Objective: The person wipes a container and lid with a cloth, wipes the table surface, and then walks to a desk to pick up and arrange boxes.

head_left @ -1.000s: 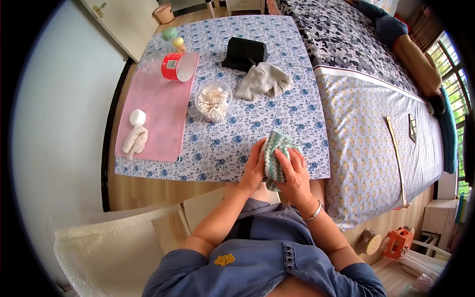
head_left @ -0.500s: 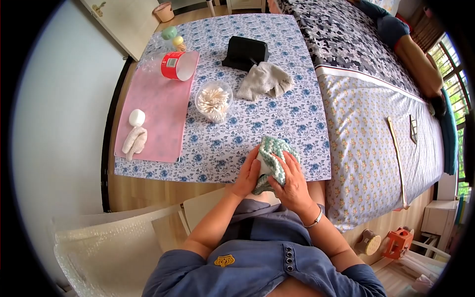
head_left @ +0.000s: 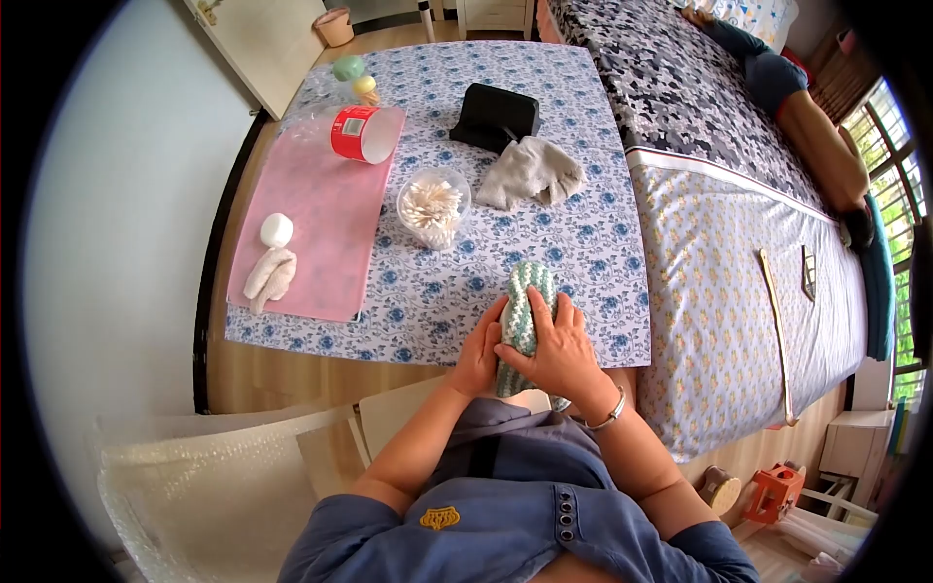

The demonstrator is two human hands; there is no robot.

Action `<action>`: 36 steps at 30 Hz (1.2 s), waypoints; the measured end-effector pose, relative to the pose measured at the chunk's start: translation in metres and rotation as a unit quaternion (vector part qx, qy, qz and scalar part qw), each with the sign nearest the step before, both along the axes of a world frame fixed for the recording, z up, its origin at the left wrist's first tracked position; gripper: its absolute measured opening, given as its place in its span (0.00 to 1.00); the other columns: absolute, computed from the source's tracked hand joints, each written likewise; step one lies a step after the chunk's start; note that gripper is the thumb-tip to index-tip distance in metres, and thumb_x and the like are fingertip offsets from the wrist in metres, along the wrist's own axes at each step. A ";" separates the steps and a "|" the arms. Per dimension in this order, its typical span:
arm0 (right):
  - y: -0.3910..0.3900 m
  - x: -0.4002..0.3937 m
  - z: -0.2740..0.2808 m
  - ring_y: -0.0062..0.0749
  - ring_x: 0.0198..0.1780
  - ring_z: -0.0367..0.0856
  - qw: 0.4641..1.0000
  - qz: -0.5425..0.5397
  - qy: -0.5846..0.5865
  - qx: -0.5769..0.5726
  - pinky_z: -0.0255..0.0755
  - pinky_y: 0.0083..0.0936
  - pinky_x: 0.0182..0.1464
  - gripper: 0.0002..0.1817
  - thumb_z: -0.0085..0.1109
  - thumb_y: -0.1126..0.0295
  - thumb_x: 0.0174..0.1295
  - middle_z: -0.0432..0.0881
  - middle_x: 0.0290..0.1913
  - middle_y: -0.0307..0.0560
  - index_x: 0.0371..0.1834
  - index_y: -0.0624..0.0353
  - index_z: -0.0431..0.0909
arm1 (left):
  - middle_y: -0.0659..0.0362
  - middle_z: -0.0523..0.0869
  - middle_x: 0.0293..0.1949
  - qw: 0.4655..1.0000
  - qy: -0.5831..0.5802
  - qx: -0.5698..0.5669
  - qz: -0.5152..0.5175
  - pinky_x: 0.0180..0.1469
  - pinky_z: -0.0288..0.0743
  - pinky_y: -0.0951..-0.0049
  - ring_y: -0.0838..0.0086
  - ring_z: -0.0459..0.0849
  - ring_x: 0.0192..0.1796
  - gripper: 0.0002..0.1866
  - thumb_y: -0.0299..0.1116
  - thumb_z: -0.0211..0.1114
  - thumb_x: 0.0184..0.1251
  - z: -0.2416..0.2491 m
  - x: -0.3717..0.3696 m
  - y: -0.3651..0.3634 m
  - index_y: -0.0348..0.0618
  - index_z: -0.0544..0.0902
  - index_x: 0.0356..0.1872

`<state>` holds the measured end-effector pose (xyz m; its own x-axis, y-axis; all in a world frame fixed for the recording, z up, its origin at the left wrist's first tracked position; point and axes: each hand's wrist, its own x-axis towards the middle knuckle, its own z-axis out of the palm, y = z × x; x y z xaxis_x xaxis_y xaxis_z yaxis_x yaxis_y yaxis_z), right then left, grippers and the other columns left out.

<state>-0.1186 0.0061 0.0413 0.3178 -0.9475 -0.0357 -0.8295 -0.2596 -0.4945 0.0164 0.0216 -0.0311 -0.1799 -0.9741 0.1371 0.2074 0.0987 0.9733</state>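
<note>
A green-and-white striped cloth [head_left: 521, 321] with a fluffy texture is folded between my two hands at the near edge of the table. My left hand [head_left: 477, 356] grips its left side. Spread over the right side and top, my right hand [head_left: 558, 355] presses the cloth with its thumb pointing left. Anything inside the folds is hidden. Beyond my hands, a clear round tub of cotton swabs [head_left: 433, 207] stands on the table. A crumpled grey cloth [head_left: 533, 173] lies against a black stand [head_left: 495, 117].
On the left, a pink mat [head_left: 326, 209] carries a white rounded object [head_left: 276, 230], a folded beige cloth [head_left: 270, 277] and a red-and-white cylinder [head_left: 367, 134]. A patterned bed [head_left: 719, 291] adjoins the table's right side; a person's leg [head_left: 826, 146] rests at its far edge.
The striped cloth has been folded into a narrower, more upright bundle. My right hand has shifted slightly left over it, and a white patch visible earlier beside my left fingers is now covered.
</note>
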 end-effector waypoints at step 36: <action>-0.049 -0.006 -0.050 0.56 0.36 0.74 0.955 -0.239 -0.170 -0.031 0.69 0.39 0.37 0.13 0.52 0.68 0.54 0.74 0.35 0.60 0.40 0.62 0.67 | 0.55 0.73 0.47 0.985 0.005 -0.020 0.172 0.54 0.61 0.76 0.73 0.70 0.50 0.23 0.43 0.48 0.66 -0.012 -0.017 -0.004 0.36 0.63 0.55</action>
<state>-0.1244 -0.0427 -0.0089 -0.1691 -0.9841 0.0538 -0.6549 0.0714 -0.7523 -0.0006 0.0177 -0.0431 0.1620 -0.9708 0.1767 0.1652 0.2032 0.9651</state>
